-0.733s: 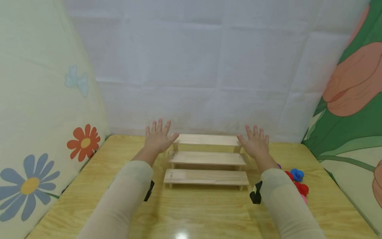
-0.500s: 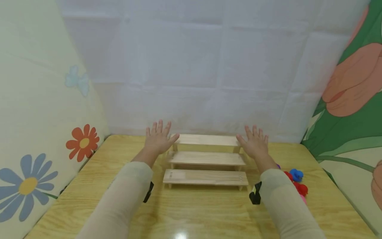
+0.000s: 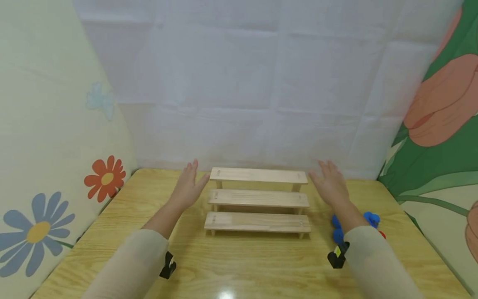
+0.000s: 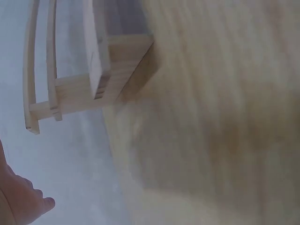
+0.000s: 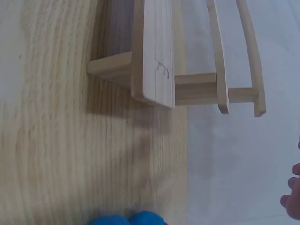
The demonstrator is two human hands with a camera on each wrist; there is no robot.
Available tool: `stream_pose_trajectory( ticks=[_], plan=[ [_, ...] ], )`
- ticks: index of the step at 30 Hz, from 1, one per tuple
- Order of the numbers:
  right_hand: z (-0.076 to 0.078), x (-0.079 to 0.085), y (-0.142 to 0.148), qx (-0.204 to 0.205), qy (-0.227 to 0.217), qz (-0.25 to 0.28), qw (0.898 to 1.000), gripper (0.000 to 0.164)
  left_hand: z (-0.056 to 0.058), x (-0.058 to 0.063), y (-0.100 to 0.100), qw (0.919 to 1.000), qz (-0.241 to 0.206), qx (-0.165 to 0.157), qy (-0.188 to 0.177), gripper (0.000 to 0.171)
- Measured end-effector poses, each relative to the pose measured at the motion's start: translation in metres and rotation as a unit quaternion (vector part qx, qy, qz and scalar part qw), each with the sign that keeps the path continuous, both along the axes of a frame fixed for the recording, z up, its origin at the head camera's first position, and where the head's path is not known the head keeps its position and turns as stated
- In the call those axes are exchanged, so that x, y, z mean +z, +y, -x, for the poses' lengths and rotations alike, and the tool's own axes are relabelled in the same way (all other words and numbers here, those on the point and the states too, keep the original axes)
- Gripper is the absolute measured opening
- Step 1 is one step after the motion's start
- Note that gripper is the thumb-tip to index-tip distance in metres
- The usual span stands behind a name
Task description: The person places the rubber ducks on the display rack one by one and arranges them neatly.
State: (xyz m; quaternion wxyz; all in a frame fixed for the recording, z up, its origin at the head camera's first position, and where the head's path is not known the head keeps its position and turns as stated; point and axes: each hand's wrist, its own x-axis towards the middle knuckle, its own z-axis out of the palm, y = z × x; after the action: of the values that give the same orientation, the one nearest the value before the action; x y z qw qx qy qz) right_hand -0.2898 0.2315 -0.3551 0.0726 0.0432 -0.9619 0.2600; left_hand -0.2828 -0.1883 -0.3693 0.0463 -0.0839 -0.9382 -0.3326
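Note:
A three-tier stepped rack of pale wood [image 3: 257, 198] stands on the table, and its tiers carry nothing. My left hand [image 3: 186, 189] hovers at the rack's left end with straight fingers and the thumb toward the top tier. At the other end my right hand [image 3: 330, 185] is held the same way, a small gap from the top tier. Neither hand holds anything. In the left wrist view the rack [image 4: 96, 56] shows from its side, with part of the left hand [image 4: 23, 199] at the lower left. The right wrist view catches only fingertips [image 5: 294, 187] at its right edge.
Blue knobbly things [image 3: 372, 219] and a bit of red lie on the table right of the rack, partly behind the right forearm. A white cloth [image 3: 239, 83] hangs behind the table [image 3: 242, 265]. Flower-printed panels stand at the left [image 3: 48, 137] and right [image 3: 440, 166].
Both hands have moved outward from the rack's top tier, left hand to the left, right hand to the right, and turned more edge-on. The rack has stayed put, and its top ends now show.

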Motion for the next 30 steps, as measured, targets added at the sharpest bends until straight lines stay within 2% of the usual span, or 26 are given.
stream_pose_trajectory(
  ticks=[4,8,15,24,30],
  plan=[
    [-0.011,-0.004,0.013,-0.005,0.005,0.023,1.000,0.076,-0.015,-0.016,-0.005,0.9972,-0.073,-0.002,-0.016,0.082],
    [-0.025,-0.009,0.025,-0.012,-0.003,0.041,0.999,0.077,-0.028,-0.030,-0.005,0.9906,-0.129,-0.009,-0.045,0.083],
    [-0.054,-0.019,0.043,-0.024,-0.001,0.077,0.997,0.075,-0.047,-0.047,0.000,0.9806,-0.168,-0.013,-0.100,0.079],
    [-0.089,-0.038,0.063,-0.037,0.027,0.134,0.990,0.068,-0.059,-0.064,0.008,0.9668,-0.229,-0.030,-0.109,0.070],
    [-0.108,-0.047,0.075,-0.055,0.017,0.152,0.987,0.067,-0.068,-0.079,0.012,0.9522,-0.276,-0.014,-0.131,0.069]
  ],
)
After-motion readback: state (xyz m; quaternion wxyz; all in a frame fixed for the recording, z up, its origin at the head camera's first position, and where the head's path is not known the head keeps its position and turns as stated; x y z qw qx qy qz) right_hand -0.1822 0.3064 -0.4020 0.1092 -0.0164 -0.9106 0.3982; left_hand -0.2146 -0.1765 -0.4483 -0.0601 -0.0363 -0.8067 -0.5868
